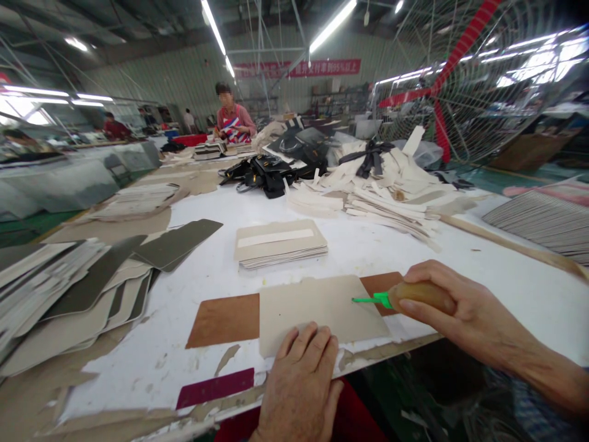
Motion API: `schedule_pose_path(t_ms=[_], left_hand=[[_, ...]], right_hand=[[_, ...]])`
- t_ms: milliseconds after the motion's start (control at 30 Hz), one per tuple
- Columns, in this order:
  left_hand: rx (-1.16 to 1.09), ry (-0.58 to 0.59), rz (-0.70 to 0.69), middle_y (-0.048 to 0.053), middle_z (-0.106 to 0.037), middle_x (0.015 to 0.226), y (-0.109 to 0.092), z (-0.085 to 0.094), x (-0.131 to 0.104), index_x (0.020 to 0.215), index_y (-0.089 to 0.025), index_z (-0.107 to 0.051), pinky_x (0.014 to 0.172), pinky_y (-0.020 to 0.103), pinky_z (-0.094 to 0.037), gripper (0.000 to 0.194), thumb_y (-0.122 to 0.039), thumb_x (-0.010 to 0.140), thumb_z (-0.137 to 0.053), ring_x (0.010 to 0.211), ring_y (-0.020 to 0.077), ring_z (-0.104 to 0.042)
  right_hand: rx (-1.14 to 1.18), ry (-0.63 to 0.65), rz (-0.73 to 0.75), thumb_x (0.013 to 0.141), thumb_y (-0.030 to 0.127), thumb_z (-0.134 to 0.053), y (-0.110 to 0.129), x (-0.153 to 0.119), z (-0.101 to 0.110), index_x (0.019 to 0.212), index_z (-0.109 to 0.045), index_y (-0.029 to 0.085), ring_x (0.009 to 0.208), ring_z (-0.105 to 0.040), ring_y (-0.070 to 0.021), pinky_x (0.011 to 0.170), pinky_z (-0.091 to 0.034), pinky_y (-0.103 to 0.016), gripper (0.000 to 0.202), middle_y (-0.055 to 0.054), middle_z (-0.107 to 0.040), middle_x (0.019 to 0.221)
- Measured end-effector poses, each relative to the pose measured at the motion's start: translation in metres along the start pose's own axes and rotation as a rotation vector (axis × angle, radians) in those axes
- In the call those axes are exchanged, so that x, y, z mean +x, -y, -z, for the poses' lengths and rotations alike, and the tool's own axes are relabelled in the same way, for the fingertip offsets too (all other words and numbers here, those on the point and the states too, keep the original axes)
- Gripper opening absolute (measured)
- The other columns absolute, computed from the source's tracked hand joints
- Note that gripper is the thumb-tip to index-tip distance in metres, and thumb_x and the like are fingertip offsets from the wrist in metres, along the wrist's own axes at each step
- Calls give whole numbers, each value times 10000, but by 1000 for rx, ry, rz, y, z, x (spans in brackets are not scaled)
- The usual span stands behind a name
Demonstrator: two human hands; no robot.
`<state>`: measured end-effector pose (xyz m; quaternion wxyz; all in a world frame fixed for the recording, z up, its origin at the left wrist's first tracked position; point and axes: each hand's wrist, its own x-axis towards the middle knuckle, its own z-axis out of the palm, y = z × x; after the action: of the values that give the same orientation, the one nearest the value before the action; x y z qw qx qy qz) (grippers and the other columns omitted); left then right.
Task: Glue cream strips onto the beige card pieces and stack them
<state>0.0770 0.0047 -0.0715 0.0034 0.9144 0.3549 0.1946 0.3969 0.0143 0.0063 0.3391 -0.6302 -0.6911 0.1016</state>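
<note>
A beige panel (317,307) lies at the front of the white table, its left and right ends over brown pieces (225,319). My left hand (301,380) rests with its fingers spread on the panel's lower edge and holds nothing. In my right hand (442,307) is a tool with a rounded wooden handle (426,296) and a thin green tip (368,300). The tip meets the panel near its right side. A small dark dot shows on the panel's left part. Behind the panel sits a stack of beige pieces (281,242) with a pale strip on top.
Grey and beige panels (87,294) are piled at the left. A maroon strip (215,388) lies near the front edge. Black straps (267,174) and cream strips (391,202) are heaped farther back. A large fan (442,86) stands at the right; a person (234,120) is across the table.
</note>
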Motion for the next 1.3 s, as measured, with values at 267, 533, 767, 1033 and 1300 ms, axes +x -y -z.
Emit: schedule_pose_path(t_ms=[267,533,767,1033,1300], left_hand=[[-23,11,13,17,-701,1555,1,0,0,1494,-222,-657,1205,523,-536,483,-490,1097,-591,1407,297,-650],[-16,13,8,20,-706,1548,-1,2,2,1498,-221,-651,1203,521,-539,481,-484,1102,-578,1399,297,-652],[17,-4,-9,21,-721,1528,0,1,1,1476,-220,-665,1178,512,-562,478,-495,1092,-595,1373,299,-671],[39,-14,-27,20,-723,1526,1,1,2,1472,-215,-668,1161,516,-579,473,-485,1093,-586,1358,300,-686],[38,-12,-23,26,-725,1522,1,3,1,1477,-216,-667,1170,501,-562,478,-496,1098,-581,1366,298,-676]], right_hand=[[-18,72,27,910,536,-684,17,16,1,965,-693,279,798,-666,-257,713,-514,-405,264,-18,-697,904],[-14,108,38,918,544,-667,20,17,2,986,-692,276,810,-666,-252,726,-514,-401,278,-13,-690,924],[-35,131,77,931,518,-676,20,15,8,986,-694,280,773,-665,-240,692,-517,-379,245,-11,-693,907],[-93,98,95,960,518,-669,11,14,13,974,-689,284,806,-675,-256,699,-526,-393,236,-34,-707,955],[-95,131,130,979,470,-637,16,25,5,971,-696,275,810,-677,-247,714,-516,-386,203,-29,-699,936]])
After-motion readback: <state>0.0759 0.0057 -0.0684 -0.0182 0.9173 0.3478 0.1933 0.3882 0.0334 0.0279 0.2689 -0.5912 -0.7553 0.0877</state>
